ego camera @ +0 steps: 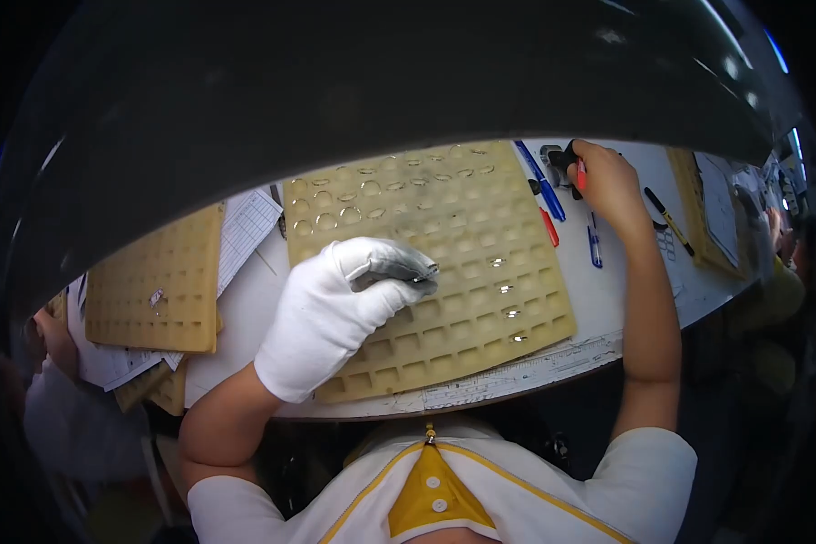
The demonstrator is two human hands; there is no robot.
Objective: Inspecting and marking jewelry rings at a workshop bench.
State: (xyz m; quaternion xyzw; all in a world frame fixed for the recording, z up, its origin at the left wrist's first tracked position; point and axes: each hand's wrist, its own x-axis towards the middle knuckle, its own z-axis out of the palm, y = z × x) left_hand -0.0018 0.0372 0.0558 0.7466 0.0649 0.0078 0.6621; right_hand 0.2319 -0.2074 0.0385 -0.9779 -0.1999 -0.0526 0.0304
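My left hand [326, 313] wears a white cloth glove with greyed fingertips. Its thumb and fingers pinch a small shiny metal piece [427, 273], mostly covered by the glove, above the yellowish pocketed tray [442, 367]. Silvery ring-like pieces [349, 215] sit in the tray's far rows. Several small shiny pieces [505, 290] stand in pockets nearer its right side. At the far right of the table, my bare right hand [605, 178] is closed, with a red pen [581, 174] showing between its fingers. Its fingertips are at a black and metal object [556, 158], whose kind I cannot tell.
Right of the tray lie a blue marker [542, 182], a red pen part [549, 226], a blue pen [594, 246] and a black-yellow marker [669, 222]. More trays [153, 272] and a printed sheet [248, 228] are left. A dark visor-like edge hides the far side. Another person's arm [58, 343] shows left.
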